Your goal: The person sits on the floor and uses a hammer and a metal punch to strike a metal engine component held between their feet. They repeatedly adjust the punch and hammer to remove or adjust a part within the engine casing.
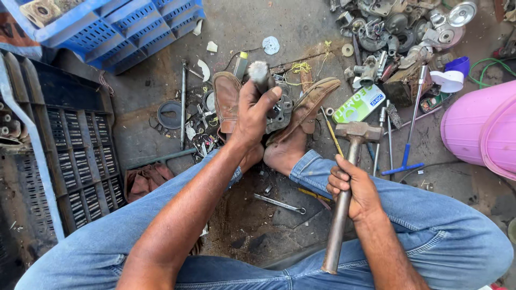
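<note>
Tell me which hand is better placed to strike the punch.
Right. The right hand grips the hammer, head raised beside the punch; the left hand is busy holding that punch upright on the metal part.

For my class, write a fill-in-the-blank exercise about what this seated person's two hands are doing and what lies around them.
1. The right hand holds a ____ by its metal handle.
2. The left hand grips a metal punch stood on a grey engine part clamped between the person's two ____.
3. Beyond the left knee stands a ____ plastic crate.
4. On the floor between the legs lies a ____.

Missing words: hammer; shoes; blue; spanner
</note>
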Demonstrator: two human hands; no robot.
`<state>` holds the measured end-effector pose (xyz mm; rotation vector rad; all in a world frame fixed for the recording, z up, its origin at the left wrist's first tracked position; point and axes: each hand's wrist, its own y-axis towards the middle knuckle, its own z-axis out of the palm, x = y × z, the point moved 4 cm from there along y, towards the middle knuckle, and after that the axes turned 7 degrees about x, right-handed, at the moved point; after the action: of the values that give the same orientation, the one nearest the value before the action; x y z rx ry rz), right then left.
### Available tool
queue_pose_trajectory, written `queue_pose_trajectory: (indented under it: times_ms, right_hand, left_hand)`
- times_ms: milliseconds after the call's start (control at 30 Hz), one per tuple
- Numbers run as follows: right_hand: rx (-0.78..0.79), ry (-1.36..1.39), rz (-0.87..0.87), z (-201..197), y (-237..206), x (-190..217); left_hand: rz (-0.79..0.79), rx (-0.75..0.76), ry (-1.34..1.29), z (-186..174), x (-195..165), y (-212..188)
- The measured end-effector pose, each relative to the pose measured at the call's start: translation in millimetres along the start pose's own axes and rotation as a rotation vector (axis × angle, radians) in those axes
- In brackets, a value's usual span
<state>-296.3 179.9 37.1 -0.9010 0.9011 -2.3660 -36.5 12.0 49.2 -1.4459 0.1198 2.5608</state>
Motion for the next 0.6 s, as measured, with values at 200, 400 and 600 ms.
queue_pose_trajectory:
  times_ms: [200, 400, 600]
  right_hand:
    - [-0.024, -0.022, 0.037, 16.2, -3.2, -5.7]
    - [-0.08, -0.021, 0.045, 14.4, -1.1, -8.0]
    - [-0.068, -0.036, 0.031, 15.4, -0.6, -7.0]
  left_hand:
    - [-0.028, -0.031, 0.023, -1.4, -5.5, 8.8]
    - [0.078, 0.075, 0.178, -2.1, -4.4, 10.6]
    - [0.128, 0.025, 0.191, 4.0, -11.6, 9.7]
